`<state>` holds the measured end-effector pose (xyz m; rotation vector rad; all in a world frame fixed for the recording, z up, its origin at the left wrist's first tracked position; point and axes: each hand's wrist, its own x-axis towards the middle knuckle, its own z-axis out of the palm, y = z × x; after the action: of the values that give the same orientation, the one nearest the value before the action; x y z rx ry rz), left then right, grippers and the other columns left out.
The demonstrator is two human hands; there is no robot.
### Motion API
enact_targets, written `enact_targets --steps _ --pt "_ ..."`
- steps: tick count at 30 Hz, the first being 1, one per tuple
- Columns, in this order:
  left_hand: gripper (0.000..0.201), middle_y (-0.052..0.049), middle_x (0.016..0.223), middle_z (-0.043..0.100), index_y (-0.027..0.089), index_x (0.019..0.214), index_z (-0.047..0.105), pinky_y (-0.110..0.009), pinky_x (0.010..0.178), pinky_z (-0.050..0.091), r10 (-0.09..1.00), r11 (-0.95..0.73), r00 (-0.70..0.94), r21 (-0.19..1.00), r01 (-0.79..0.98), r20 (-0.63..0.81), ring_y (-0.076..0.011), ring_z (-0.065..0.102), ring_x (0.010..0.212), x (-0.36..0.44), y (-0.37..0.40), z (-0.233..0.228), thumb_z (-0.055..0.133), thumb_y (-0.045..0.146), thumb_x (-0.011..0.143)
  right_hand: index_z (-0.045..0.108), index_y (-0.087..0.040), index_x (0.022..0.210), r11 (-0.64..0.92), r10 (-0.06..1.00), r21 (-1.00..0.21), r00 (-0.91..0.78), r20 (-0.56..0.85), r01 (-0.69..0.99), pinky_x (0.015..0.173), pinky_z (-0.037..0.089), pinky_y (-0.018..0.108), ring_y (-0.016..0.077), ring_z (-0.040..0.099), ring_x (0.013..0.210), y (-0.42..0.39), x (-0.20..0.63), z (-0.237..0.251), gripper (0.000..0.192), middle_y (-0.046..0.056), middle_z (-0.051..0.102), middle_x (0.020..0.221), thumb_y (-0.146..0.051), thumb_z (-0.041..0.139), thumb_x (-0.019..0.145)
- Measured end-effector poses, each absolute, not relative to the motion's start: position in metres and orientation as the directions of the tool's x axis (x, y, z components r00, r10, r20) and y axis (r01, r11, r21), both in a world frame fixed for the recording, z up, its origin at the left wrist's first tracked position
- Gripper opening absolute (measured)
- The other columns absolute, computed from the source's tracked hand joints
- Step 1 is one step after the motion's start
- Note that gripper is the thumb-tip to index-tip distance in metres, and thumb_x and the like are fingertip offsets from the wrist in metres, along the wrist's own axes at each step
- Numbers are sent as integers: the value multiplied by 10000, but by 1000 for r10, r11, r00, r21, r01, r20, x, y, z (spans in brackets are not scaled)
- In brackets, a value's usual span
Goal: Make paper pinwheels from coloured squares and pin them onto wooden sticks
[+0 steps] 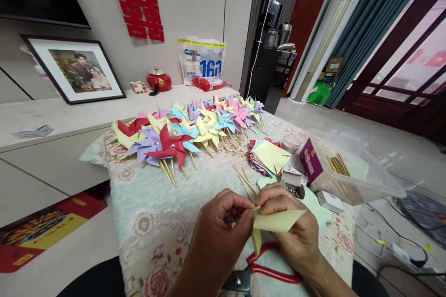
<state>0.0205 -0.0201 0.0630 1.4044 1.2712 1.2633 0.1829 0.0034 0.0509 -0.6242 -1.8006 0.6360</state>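
Note:
In front of me, my left hand [226, 222] pinches at the tip of a thin wooden stick [257, 207], whose rest is hidden by fingers. My right hand [289, 222] is closed on a pale yellow paper pinwheel [278, 221], its folded blades sticking out below the fingers. The two hands meet at the pinwheel's centre, so the join of stick and paper is covered. Red-handled scissors [275, 276] lie on the tablecloth under my hands. Loose wooden sticks [245, 181] lie just beyond the fingertips.
Finished pinwheels [209, 131] in several colours cover the table's far side. Right of them lie a stack of cut paper squares [270, 155], a small box of metal fasteners [294, 190], a white box [331, 201] and a clear plastic bin [376, 178] holding sticks.

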Motion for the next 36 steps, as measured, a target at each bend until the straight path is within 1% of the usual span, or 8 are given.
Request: enact_targets --steps 9,17,22,26,36 --pt "108 22 649 619 196 718 690 -215 553 414 983 -176 -11 961 213 183 -112 531 584 20 -22 66 633 207 809 685 -210 903 726 679 -676 -288 675 127 789 490 363 207 632 850 2 183 52 100 53 668 885 -152 605 918" --pt "129 28 673 610 201 726 679 -227 588 411 970 -231 -4 920 317 245 -110 533 601 19 -24 68 603 164 823 676 -200 895 734 669 -670 -289 685 112 783 487 364 201 628 838 3 182 55 101 52 660 872 -172 585 931" --pt "144 24 665 594 193 717 668 -228 578 407 954 -280 -1 898 339 298 -114 535 602 20 -26 70 589 145 828 670 -200 904 735 666 -671 -283 690 97 790 485 366 197 624 844 2 182 54 111 49 657 877 -144 576 924" --pt "145 14 692 610 193 727 661 -232 597 419 943 -306 -7 879 366 332 -120 551 628 21 -27 70 584 132 834 664 -205 903 729 674 -678 -273 686 95 785 487 374 203 625 844 0 182 54 118 51 659 876 -128 576 919" --pt "158 12 689 623 204 729 651 -228 592 441 914 -357 -35 844 399 403 -126 574 626 23 -29 69 572 112 832 673 -207 907 728 677 -680 -254 691 88 803 488 405 218 628 829 0 181 55 88 56 663 854 -180 594 936"
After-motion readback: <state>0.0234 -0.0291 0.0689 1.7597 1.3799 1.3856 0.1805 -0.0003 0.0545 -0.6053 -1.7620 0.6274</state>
